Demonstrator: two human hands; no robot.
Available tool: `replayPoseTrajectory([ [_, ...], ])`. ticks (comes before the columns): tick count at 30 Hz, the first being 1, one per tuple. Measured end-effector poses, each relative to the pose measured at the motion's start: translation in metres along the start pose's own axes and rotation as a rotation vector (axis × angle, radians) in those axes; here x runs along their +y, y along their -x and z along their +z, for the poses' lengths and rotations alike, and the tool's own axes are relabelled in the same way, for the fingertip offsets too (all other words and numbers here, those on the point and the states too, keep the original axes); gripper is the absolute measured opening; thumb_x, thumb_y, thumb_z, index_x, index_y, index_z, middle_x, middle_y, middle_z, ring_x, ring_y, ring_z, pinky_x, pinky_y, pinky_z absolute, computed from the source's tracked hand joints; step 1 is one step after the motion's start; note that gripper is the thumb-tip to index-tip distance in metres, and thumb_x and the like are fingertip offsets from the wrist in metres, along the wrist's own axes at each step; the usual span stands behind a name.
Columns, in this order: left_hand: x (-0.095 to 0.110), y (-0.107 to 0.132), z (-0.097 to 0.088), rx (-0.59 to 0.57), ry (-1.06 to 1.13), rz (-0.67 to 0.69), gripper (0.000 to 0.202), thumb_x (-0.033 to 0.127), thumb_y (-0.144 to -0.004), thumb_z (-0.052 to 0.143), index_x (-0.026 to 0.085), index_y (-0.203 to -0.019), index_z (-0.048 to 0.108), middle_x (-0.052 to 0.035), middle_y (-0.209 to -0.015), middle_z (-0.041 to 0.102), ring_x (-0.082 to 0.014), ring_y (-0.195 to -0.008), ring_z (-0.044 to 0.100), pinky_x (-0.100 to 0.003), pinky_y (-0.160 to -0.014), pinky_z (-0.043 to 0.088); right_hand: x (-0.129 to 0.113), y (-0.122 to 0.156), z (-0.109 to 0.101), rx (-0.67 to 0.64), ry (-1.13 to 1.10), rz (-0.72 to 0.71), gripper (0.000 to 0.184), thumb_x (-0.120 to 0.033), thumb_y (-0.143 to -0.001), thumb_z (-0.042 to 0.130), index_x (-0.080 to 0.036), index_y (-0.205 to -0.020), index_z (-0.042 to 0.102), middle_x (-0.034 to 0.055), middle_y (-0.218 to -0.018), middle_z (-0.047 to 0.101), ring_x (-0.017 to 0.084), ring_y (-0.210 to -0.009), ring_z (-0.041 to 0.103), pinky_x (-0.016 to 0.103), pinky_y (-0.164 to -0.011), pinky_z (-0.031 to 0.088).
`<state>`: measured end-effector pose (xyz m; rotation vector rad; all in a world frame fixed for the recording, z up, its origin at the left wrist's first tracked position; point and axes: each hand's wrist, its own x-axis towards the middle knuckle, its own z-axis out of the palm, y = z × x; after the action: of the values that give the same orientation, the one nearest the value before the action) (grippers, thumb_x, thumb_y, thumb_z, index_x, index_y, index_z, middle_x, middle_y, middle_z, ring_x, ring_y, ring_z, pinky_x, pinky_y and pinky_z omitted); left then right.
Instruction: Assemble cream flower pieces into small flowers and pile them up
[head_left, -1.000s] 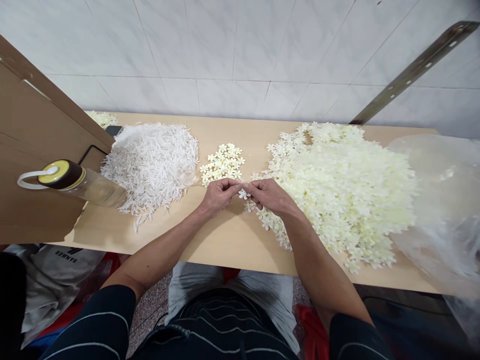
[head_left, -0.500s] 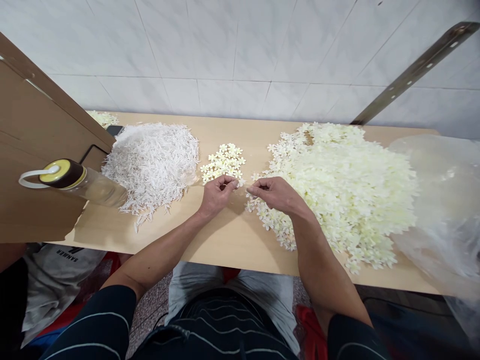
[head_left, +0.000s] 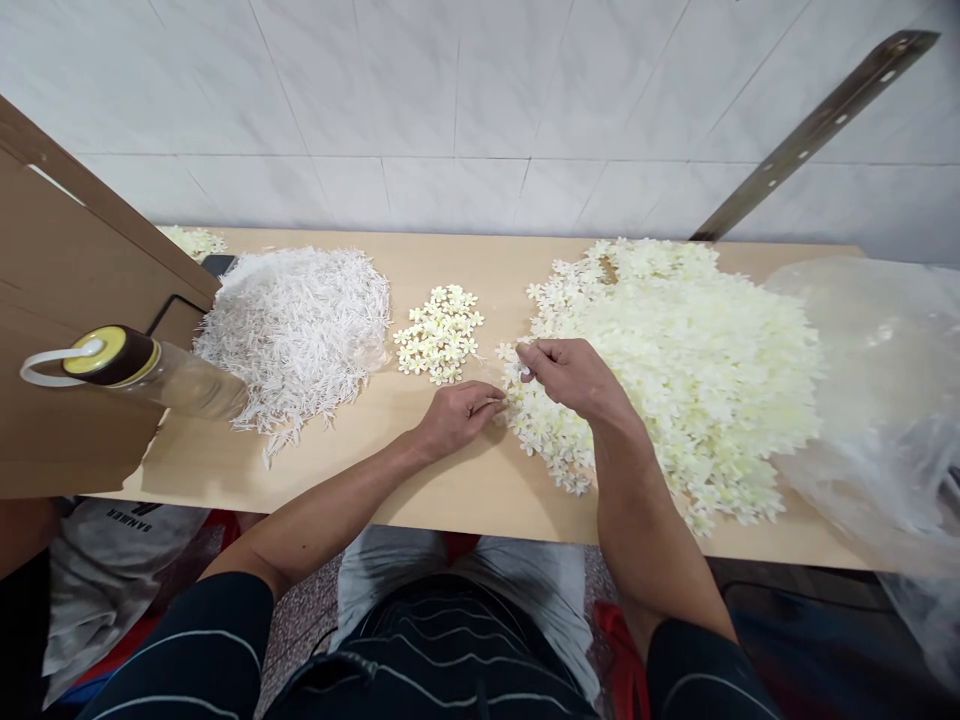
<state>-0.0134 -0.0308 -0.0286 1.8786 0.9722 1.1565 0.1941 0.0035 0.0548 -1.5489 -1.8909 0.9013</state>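
Note:
A big heap of pale yellow fabric flowers (head_left: 675, 370) covers the right half of the wooden table (head_left: 450, 480). My right hand (head_left: 570, 378) rests at its left edge, fingers pinched on something small and white I cannot make out. My left hand (head_left: 456, 415) lies low on the table beside the heap's edge, fingers curled together with the tips touching the flowers. Behind the hands sits a small cluster of flowers with yellow centres (head_left: 441, 333). A pile of thin white plastic stems (head_left: 296, 330) lies to the left.
A clear bottle with a yellow-brown cap (head_left: 127, 370) lies at the left on a brown cardboard box (head_left: 67, 300). A large clear plastic bag (head_left: 885, 400) fills the right end. A metal bar (head_left: 810, 130) leans on the tiled wall.
My hands were together in mid-air holding a flower; they have separated. The left hand dropped to the table by the heap, and the right moved back over the heap's edge.

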Motion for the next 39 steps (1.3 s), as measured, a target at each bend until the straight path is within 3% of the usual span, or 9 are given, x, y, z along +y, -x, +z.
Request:
replayPoseTrajectory([
  [3,0.0,-0.001,-0.002,0.018,-0.001,0.028,0.02,0.036,-0.093,0.068,0.022,-0.102,0.08,-0.0119,-0.104,0.078,-0.0223,-0.087,0.071,-0.034,-0.075,0.052,0.0,0.0,0.001,-0.029,-0.016,0.001,0.057,-0.064,-0.096,0.054,-0.018,-0.064,0.067,0.0009,-0.053,0.053,0.011,-0.047,0.04,0.029,-0.052,0.029],
  [6,0.001,-0.004,-0.008,0.1,0.019,-0.019,0.022,0.039,-0.093,0.069,0.021,-0.097,0.08,-0.0095,-0.092,0.077,-0.0184,-0.074,0.066,-0.031,-0.069,0.049,-0.001,0.0,0.001,-0.058,-0.013,0.003,0.057,-0.065,-0.095,0.054,-0.018,-0.065,0.07,-0.001,-0.049,0.044,0.012,-0.047,0.037,0.029,-0.051,0.028],
  [10,-0.001,-0.01,-0.016,0.204,0.183,-0.223,0.035,0.052,-0.091,0.068,0.018,-0.089,0.078,-0.0058,-0.08,0.074,-0.0129,-0.061,0.058,-0.026,-0.057,0.045,-0.005,0.001,0.0,-0.081,0.01,-0.018,0.055,-0.065,-0.091,0.059,-0.018,-0.066,0.072,-0.0012,-0.051,0.043,0.012,-0.05,0.037,0.028,-0.051,0.027],
  [16,-0.005,-0.015,-0.023,0.182,0.517,-0.425,0.051,0.065,-0.09,0.064,0.015,-0.097,0.076,-0.0015,-0.076,0.064,-0.0037,-0.036,0.035,-0.024,-0.033,0.023,-0.007,0.002,-0.001,-0.102,-0.009,-0.022,0.048,-0.063,-0.084,0.068,-0.019,-0.066,0.07,-0.0012,-0.055,0.048,0.012,-0.054,0.037,0.028,-0.052,0.028],
  [20,0.0,-0.016,-0.025,0.184,0.593,-0.449,0.053,0.067,-0.089,0.065,0.015,-0.096,0.076,-0.002,-0.077,0.063,-0.0032,-0.036,0.036,-0.024,-0.032,0.021,-0.008,0.003,-0.002,-0.109,0.026,0.004,0.046,-0.06,-0.087,0.067,-0.019,-0.067,0.071,-0.0019,-0.054,0.049,0.011,-0.052,0.038,0.028,-0.051,0.029],
  [24,0.005,-0.017,-0.027,0.199,0.612,-0.474,0.058,0.071,-0.089,0.061,0.014,-0.095,0.075,-0.0029,-0.077,0.062,-0.0029,-0.038,0.035,-0.023,-0.034,0.02,-0.005,0.003,-0.001,-0.115,0.146,-0.069,0.038,-0.05,-0.09,0.065,-0.019,-0.072,0.077,0.0011,-0.062,0.066,0.015,-0.057,0.054,0.029,-0.059,0.038],
  [28,0.009,-0.017,-0.025,0.264,0.561,-0.475,0.064,0.076,-0.09,0.054,0.015,-0.093,0.075,-0.0032,-0.078,0.061,-0.0038,-0.04,0.036,-0.025,-0.036,0.022,-0.003,0.001,0.006,0.024,0.216,-0.156,0.027,-0.04,-0.091,0.066,-0.02,-0.083,0.081,0.0044,-0.082,0.078,0.02,-0.074,0.067,0.032,-0.071,0.044],
  [31,0.013,-0.017,-0.02,0.33,0.497,-0.467,0.065,0.077,-0.091,0.05,0.016,-0.096,0.074,-0.0039,-0.083,0.061,-0.0056,-0.045,0.042,-0.024,-0.039,0.026,-0.007,0.001,0.019,0.045,0.102,-0.174,0.03,-0.043,-0.094,0.062,-0.019,-0.085,0.079,0.0053,-0.085,0.079,0.021,-0.078,0.068,0.032,-0.073,0.047],
  [39,0.026,-0.031,-0.009,0.375,0.493,-0.523,0.071,0.082,-0.09,0.044,0.019,-0.112,0.067,-0.0033,-0.084,0.055,-0.0082,-0.051,0.042,-0.024,-0.041,0.026,-0.022,0.007,0.057,-0.144,-0.297,-0.204,0.023,-0.04,-0.093,0.064,-0.02,-0.092,0.076,0.0048,-0.089,0.079,0.02,-0.079,0.071,0.03,-0.074,0.052],
])
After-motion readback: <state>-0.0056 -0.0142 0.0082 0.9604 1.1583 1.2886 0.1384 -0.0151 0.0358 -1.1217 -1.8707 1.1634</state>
